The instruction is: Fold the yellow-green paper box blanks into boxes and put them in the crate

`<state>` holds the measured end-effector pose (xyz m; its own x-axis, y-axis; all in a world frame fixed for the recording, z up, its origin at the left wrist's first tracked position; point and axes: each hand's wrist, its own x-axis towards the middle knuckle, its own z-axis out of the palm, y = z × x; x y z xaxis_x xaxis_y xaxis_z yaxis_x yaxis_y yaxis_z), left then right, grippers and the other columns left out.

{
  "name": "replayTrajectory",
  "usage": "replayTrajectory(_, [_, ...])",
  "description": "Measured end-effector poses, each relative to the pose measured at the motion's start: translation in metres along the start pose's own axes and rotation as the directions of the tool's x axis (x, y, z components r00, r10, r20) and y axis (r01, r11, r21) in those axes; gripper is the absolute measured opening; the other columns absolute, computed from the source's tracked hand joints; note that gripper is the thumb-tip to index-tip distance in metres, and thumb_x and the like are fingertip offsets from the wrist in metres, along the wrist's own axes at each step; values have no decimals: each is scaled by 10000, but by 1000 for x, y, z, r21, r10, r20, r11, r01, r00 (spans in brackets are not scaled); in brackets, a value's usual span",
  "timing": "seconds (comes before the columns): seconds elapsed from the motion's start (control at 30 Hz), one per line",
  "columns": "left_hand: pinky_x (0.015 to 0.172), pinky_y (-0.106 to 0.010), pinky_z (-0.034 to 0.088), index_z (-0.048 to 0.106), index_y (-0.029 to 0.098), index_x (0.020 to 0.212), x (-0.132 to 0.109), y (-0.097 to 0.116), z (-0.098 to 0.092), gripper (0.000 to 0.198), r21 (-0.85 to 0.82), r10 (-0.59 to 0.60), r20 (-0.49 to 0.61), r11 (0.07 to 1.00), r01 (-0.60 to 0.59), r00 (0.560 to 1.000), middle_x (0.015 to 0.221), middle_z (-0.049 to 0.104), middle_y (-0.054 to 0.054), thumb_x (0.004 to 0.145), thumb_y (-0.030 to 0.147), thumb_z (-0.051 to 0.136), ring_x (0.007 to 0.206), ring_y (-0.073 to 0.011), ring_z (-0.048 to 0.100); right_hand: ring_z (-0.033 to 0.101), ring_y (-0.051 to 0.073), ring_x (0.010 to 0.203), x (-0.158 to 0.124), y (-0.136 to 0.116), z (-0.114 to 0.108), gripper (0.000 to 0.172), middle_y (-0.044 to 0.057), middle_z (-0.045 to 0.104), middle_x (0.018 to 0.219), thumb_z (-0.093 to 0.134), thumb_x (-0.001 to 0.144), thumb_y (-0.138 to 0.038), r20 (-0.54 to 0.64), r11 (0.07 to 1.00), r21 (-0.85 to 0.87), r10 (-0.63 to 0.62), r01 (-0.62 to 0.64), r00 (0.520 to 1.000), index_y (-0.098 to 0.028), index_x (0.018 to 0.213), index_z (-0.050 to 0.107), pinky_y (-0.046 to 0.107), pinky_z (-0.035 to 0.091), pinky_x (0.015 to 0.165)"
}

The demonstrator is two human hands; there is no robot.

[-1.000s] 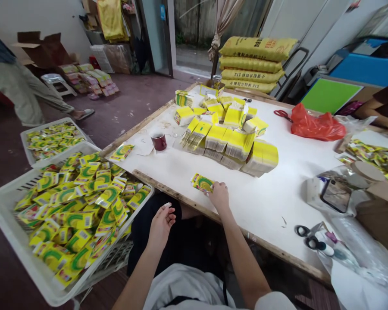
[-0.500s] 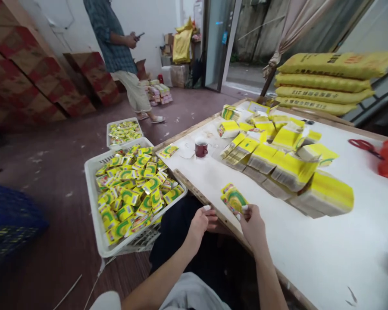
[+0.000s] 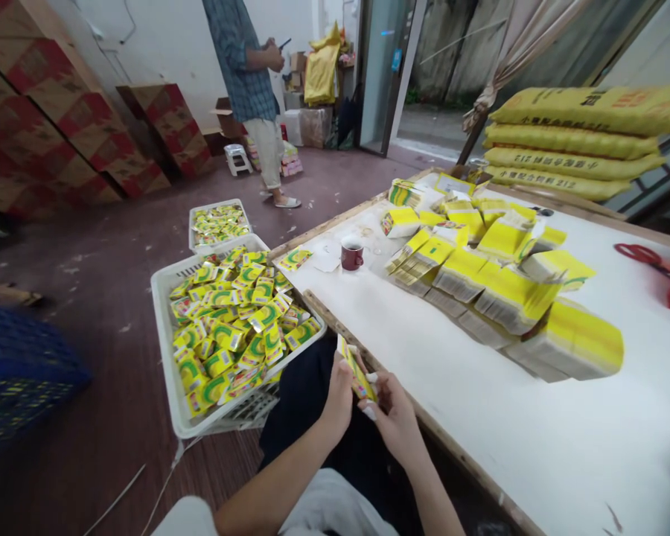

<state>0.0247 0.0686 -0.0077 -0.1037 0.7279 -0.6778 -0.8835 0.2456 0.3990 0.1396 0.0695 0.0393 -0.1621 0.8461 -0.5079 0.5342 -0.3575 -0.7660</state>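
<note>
Both my hands hold a thin stack of yellow-green packets (image 3: 356, 369) just off the near edge of the white table (image 3: 563, 439), over my lap. My left hand (image 3: 338, 398) grips the stack's left side and my right hand (image 3: 394, 413) pinches it from the right. The packets stand on edge and tilted. A white crate (image 3: 170, 372) full of the same packets sits to my left. Several stacks of flat yellow cartons (image 3: 496, 286) are piled on the table beyond my hands.
A dark red cup (image 3: 351, 254) and a loose packet (image 3: 294, 258) sit at the table's left corner. A second crate of packets (image 3: 219, 223) lies on the floor behind. A person (image 3: 254, 82) stands near the door. Red-brown boxes (image 3: 50, 141), a blue crate (image 3: 22, 368), yellow sacks (image 3: 581, 130).
My right hand drew the packets off the table edge toward my lap. My left hand closed on them too. The view swung left.
</note>
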Motion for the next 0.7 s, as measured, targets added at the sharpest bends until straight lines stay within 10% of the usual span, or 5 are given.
replayTrajectory(0.3, [949, -458, 520, 758, 146, 1008, 5, 30, -15, 611, 346, -66, 328, 937, -54, 943, 990, 780, -141, 745, 696, 712, 986, -321, 716, 672, 176, 709, 0, -4, -64, 110, 9, 717, 790, 566, 898, -193, -147, 890, -351, -359, 291, 922, -234, 898, 668, 261, 556, 620])
replayTrajectory(0.43, [1097, -525, 414, 563, 161, 1374, 14, 58, -23, 993, 536, -211, 538, 833, -137, 816, 1393, 609, -216, 650, 831, 666, 1279, -376, 581, 636, 179, 821, -4, -19, -76, 227, 12, 724, 858, 538, 922, -95, 103, 669, -546, -543, 504, 833, -265, 925, 687, 284, 550, 716])
replayTrajectory(0.53, [1041, -514, 458, 430, 165, 1467, 8, 56, -18, 1173, 797, -457, 517, 566, -213, 724, 1387, 601, -210, 485, 592, 909, 1234, -394, 597, 623, 185, 883, -7, -21, -65, 272, 3, 716, 899, 503, 945, -85, 266, 581, -555, -555, 596, 788, -289, 947, 683, 375, 530, 909])
replayTrajectory(0.7, [896, -431, 522, 425, 199, 1402, -17, 25, -9, 862, 858, -367, 401, 473, -203, 840, 1152, 705, -117, 655, 350, 828, 1031, -329, 682, 530, 312, 1268, -11, 7, -38, 440, 136, 562, 1325, 615, 907, -311, -298, 849, -451, -433, 275, 850, -257, 1335, 527, 563, 461, 1058])
